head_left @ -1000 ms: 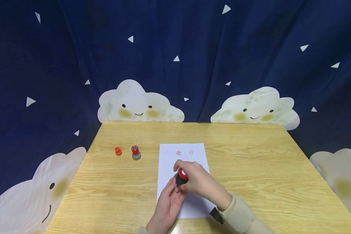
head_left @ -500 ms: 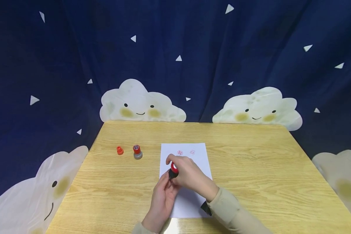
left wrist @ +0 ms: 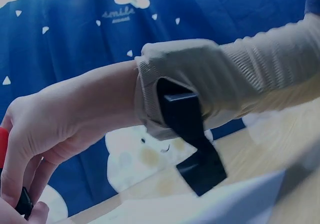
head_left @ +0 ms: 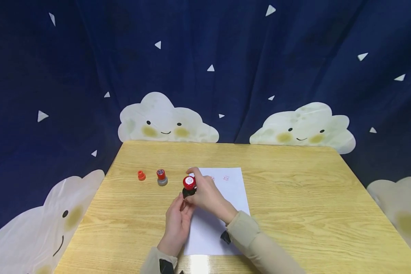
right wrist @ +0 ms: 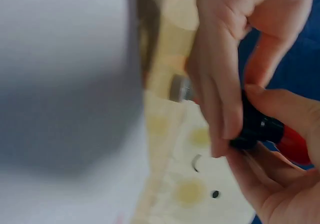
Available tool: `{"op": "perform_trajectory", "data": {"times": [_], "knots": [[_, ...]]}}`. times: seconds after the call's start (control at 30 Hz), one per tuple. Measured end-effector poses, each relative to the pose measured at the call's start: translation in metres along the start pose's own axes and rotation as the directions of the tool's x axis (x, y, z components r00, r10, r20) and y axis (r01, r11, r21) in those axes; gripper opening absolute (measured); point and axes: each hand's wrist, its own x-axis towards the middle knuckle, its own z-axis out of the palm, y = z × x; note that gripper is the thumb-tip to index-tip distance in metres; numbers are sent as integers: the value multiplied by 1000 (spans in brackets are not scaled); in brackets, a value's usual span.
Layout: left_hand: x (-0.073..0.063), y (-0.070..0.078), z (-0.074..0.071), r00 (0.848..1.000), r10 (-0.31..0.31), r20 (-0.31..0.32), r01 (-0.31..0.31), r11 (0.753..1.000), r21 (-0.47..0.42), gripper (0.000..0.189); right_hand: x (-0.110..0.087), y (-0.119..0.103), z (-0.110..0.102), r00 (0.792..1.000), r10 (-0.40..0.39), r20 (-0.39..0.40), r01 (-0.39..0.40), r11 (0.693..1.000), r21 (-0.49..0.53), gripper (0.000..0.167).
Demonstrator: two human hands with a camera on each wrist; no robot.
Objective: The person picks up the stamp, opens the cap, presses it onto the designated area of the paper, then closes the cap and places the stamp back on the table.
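My right hand (head_left: 207, 194) grips a stamp (head_left: 189, 182) with a red top, a white round label and a black lower part. The fingers of my left hand (head_left: 177, 224) pinch the black lower part from below, also seen in the right wrist view on the stamp's black part (right wrist: 265, 126). Both hands are over the left edge of a white sheet of paper (head_left: 212, 236). Red stamped prints (head_left: 226, 177) show near the sheet's far edge, partly covered by my right hand. In the left wrist view, the right hand (left wrist: 60, 124) hides most of the stamp.
On the wooden table (head_left: 294, 198), to the left of the sheet, stands a red stamp with a grey base (head_left: 162, 177). Farther left is a small orange-red stepped piece (head_left: 141, 175). A dark blue curtain (head_left: 178, 68) with cloud shapes hangs behind the table.
Both hands have moved left and toward the far side with the stamp, from over the sheet's middle to its left edge. The stamp's labelled top now shows more fully.
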Motion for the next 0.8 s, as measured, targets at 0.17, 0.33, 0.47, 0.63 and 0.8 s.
{"op": "perform_trajectory", "data": {"times": [0.17,0.33,0.47,0.63,0.8], "knots": [[20,7,-5,994,86,-68,-80,993,87,46,14,8,19,999,17,-45,-14,998,54,61],[38,11,-8,979,163,-121,-146,980,137,40,36,18,33,996,48,-74,-44,997,62,59],[49,12,-9,972,202,-120,-186,974,133,40,54,26,42,993,91,-81,-85,994,70,65],[56,12,-11,971,204,-123,-190,975,115,40,70,36,56,989,135,-66,-129,988,83,69],[58,12,-13,972,200,-119,-188,976,108,44,78,44,69,989,144,-43,-140,987,84,69]]}}
